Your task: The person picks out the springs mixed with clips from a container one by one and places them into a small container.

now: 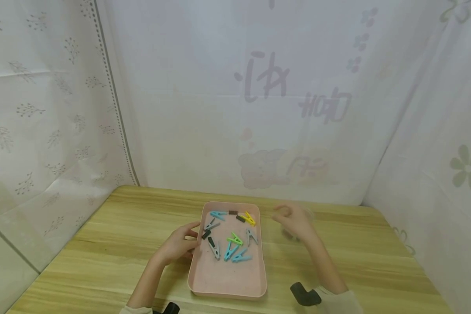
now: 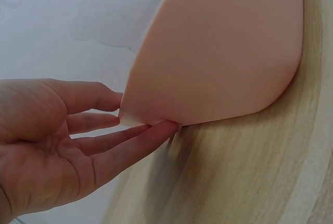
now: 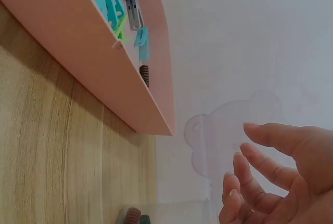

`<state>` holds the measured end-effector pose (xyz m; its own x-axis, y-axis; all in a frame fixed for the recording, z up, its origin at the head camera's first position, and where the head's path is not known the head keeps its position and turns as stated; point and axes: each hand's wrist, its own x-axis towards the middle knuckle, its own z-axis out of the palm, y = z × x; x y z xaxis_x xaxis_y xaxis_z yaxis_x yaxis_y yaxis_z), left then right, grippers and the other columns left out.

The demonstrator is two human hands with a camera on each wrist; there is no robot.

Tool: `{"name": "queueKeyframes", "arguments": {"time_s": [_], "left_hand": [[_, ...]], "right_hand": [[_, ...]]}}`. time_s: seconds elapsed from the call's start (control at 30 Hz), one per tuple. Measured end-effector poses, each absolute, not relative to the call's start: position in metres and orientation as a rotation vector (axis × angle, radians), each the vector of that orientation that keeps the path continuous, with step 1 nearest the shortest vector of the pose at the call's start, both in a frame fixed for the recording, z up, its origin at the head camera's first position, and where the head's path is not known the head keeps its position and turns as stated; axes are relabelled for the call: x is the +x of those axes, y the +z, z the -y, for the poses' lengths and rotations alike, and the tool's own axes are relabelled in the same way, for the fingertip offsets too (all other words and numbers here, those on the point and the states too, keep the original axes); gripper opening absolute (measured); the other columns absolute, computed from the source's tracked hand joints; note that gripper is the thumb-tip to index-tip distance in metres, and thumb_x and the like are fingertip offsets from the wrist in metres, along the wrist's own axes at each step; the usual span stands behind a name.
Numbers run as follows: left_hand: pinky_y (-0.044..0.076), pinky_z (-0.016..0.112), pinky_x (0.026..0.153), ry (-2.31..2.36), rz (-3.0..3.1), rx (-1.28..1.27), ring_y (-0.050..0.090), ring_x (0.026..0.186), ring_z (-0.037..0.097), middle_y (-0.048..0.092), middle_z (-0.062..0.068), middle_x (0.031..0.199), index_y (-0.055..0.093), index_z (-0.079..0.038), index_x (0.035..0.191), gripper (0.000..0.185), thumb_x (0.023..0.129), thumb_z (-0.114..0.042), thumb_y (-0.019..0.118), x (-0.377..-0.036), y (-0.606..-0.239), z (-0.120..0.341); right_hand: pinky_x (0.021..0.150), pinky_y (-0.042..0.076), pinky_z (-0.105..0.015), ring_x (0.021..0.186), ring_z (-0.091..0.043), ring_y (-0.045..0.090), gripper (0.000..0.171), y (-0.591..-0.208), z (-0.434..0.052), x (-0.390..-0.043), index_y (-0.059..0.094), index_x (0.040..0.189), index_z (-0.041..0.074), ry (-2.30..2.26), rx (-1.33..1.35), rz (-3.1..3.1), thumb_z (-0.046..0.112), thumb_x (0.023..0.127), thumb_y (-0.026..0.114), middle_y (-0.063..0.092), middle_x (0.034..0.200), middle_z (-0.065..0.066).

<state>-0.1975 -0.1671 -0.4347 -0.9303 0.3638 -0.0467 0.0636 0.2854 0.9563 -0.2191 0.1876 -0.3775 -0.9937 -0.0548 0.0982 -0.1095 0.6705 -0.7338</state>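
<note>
My left hand (image 1: 178, 244) is at the left wall of a pink tray (image 1: 227, 281). In the left wrist view its fairly straight fingers (image 2: 127, 154) touch the edge of the tray's wall (image 2: 229, 47). The tray holds several clothespins: blue ones (image 1: 230, 251), grey ones (image 1: 252, 235), a green one (image 1: 234, 239) and a yellow one (image 1: 249, 219). Small dark pieces lie among them, including a ridged brown coil (image 3: 144, 76). To the right of the tray, my right hand (image 1: 296, 222) is raised with loosely bent fingers and nothing in them.
A see-through container (image 3: 177, 211) stands on the table near the right hand, with a ridged brown piece (image 3: 133, 215) at it; the hand mostly hides it in the head view. The wooden table (image 1: 153, 205) is bordered by pale printed curtains (image 1: 180, 131).
</note>
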Motion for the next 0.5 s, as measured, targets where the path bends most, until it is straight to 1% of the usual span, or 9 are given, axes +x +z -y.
{"name": "queueKeyframes", "arguments": {"time_s": [0.07, 0.13, 0.2, 0.23, 0.27, 0.33, 0.37, 0.43, 0.5], "left_hand": [[0.066, 0.045, 0.073, 1.695, -2.297, 0.388, 0.072, 0.097, 0.034, 0.056, 0.04, 0.131, 0.033, 0.015, 0.156, 0.064, 0.101, 0.001, 0.061, -0.197, -0.435, 0.167], [0.066, 0.045, 0.073, 1.693, -2.3, 0.397, 0.072, 0.097, 0.034, 0.056, 0.04, 0.131, 0.032, 0.016, 0.156, 0.064, 0.101, 0.001, 0.06, -0.198, -0.435, 0.167], [0.066, 0.045, 0.073, 1.692, -2.301, 0.399, 0.072, 0.097, 0.035, 0.055, 0.04, 0.131, 0.032, 0.016, 0.156, 0.064, 0.101, 0.001, 0.06, -0.198, -0.435, 0.167], [0.066, 0.045, 0.073, 1.692, -2.301, 0.401, 0.072, 0.098, 0.035, 0.055, 0.04, 0.131, 0.032, 0.016, 0.156, 0.064, 0.101, 0.001, 0.06, -0.198, -0.435, 0.168], [0.066, 0.045, 0.073, 1.692, -2.301, 0.403, 0.072, 0.098, 0.035, 0.056, 0.04, 0.131, 0.032, 0.016, 0.156, 0.064, 0.101, 0.001, 0.06, -0.197, -0.434, 0.168], [0.066, 0.046, 0.074, 1.692, -2.299, 0.397, 0.072, 0.098, 0.035, 0.055, 0.04, 0.132, 0.032, 0.016, 0.156, 0.064, 0.101, 0.001, 0.061, -0.197, -0.434, 0.167], [0.066, 0.046, 0.074, 1.691, -2.3, 0.396, 0.072, 0.098, 0.035, 0.055, 0.04, 0.132, 0.032, 0.016, 0.156, 0.064, 0.101, 0.001, 0.061, -0.197, -0.434, 0.167], [0.066, 0.046, 0.074, 1.687, -2.301, 0.401, 0.072, 0.098, 0.035, 0.055, 0.04, 0.131, 0.031, 0.016, 0.156, 0.064, 0.101, 0.001, 0.06, -0.197, -0.434, 0.167], [0.066, 0.046, 0.074, 1.686, -2.301, 0.399, 0.072, 0.098, 0.035, 0.055, 0.04, 0.132, 0.031, 0.016, 0.156, 0.065, 0.101, 0.0, 0.061, -0.197, -0.434, 0.167]], "right_hand": [[0.059, 0.056, -0.033, 0.071, -0.021, 0.068, 0.035, -0.378, -0.185, -0.221, 0.07, 0.126, -0.002, 1.255, 0.133, 2.81, 0.02, 0.098, 0.074, 0.076, 0.104, -0.023], [0.05, 0.049, -0.028, 0.058, -0.014, 0.058, 0.036, -0.378, -0.183, -0.223, 0.068, 0.128, -0.002, 1.32, 0.141, 2.811, 0.019, 0.099, 0.073, 0.075, 0.107, -0.026], [0.045, 0.042, -0.025, 0.048, -0.01, 0.046, 0.038, -0.379, -0.18, -0.224, 0.066, 0.131, -0.003, 1.39, 0.134, 2.809, 0.018, 0.1, 0.072, 0.074, 0.11, -0.027], [0.044, 0.04, -0.024, 0.046, -0.009, 0.041, 0.038, -0.379, -0.179, -0.224, 0.065, 0.131, -0.003, 1.416, 0.134, 2.805, 0.017, 0.1, 0.071, 0.074, 0.111, -0.028], [0.045, 0.039, -0.024, 0.046, -0.009, 0.04, 0.039, -0.379, -0.178, -0.224, 0.064, 0.132, -0.003, 1.429, 0.137, 2.806, 0.018, 0.1, 0.071, 0.073, 0.112, -0.028], [0.047, 0.04, -0.024, 0.047, -0.01, 0.041, 0.04, -0.38, -0.175, -0.224, 0.064, 0.133, -0.004, 1.431, 0.147, 2.808, 0.018, 0.101, 0.07, 0.072, 0.113, -0.028], [0.049, 0.042, -0.025, 0.051, -0.011, 0.045, 0.039, -0.38, -0.174, -0.224, 0.064, 0.132, -0.003, 1.421, 0.142, 2.81, 0.019, 0.101, 0.071, 0.072, 0.113, -0.027], [0.054, 0.047, -0.027, 0.061, -0.015, 0.054, 0.038, -0.38, -0.171, -0.224, 0.065, 0.131, -0.004, 1.406, 0.147, 2.81, 0.019, 0.101, 0.071, 0.072, 0.113, -0.026], [0.061, 0.051, -0.03, 0.074, -0.022, 0.063, 0.038, -0.379, -0.168, -0.225, 0.066, 0.129, -0.004, 1.392, 0.163, 2.81, 0.019, 0.1, 0.072, 0.072, 0.111, -0.025]]}}
